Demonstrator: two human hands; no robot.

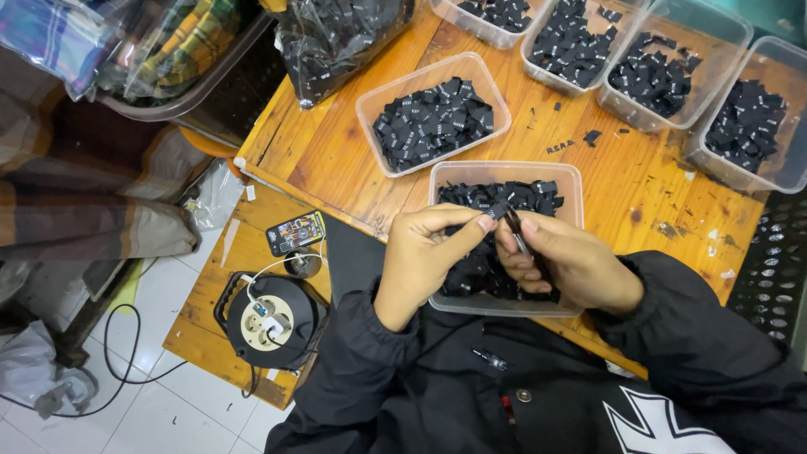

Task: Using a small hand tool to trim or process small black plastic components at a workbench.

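head view, looking straight down over a wooden table [353,160]. left hand [424,256] and right hand [563,256] brought together above the nearest clear plastic tub [504,172], both in black jacket sleeves. pinched between them, a small black label [510,220], right at the meeting of the fingertips: left thumb and forefinger closed on its near end, right fingers closed on it from the other side, with a thin metal tool [521,244] seemingly tucked in the right hand too, though too small to tell its kind. label held just above the heap of loose black labels [504,197] filling that tub, touching neither heap nor rim as far as can be seen.

further up the table, a second clear tub of black labels [433,118], well apart from the hands. along the far right edge, a row of more such tubs [672,71], each with its own pile. a few stray labels [593,136] lying on the bare wood between the rows. at top centre, a clear bag of black labels [336,38], slumped on the table corner.

left of the table and lower, a wooden pallet [223,252] bearing a phone [296,233] with lit screen and a black cable reel [269,319], a white cable plugged in. beyond, folded checked fabric [92,185] and a tub of wrapped cloth [160,50].
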